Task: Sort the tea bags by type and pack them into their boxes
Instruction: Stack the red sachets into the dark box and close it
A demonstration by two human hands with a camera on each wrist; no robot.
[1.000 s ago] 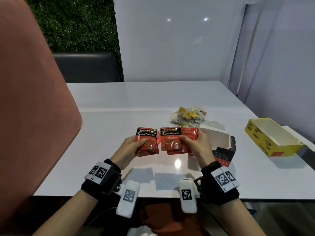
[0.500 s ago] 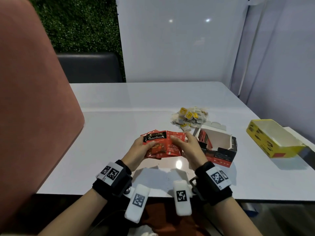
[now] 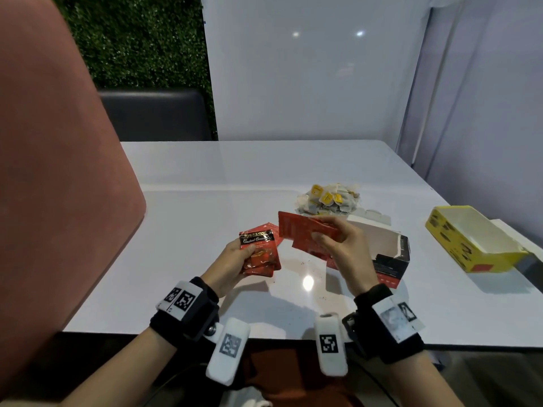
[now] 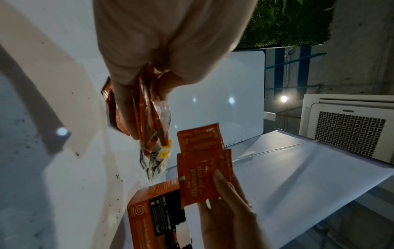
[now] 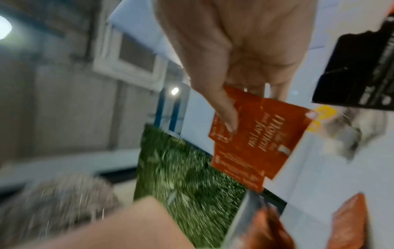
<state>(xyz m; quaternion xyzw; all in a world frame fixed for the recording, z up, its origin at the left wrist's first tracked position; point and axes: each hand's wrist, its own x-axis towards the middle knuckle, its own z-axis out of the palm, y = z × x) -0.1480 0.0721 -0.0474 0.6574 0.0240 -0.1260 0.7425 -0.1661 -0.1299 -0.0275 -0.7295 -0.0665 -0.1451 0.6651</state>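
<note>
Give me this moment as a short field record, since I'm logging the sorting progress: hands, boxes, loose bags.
left hand: grip on a stack of red foil tea packets, label side up
right hand: grip on several more red packets, printed backs showing, held above the table
red-and-black cardboard box: open, behind the right hand
yellow cardboard box: open, far right, no bags visible inside
pile of white tea bags with yellow tags: loose on the white table

My right hand (image 3: 342, 248) covers part of the red sachets (image 3: 305, 233) and the near corner of the red-and-black box (image 3: 390, 259). How many sachets my left hand (image 3: 232, 264) holds, I cannot tell. My right wrist view is smeared with blur.
</note>
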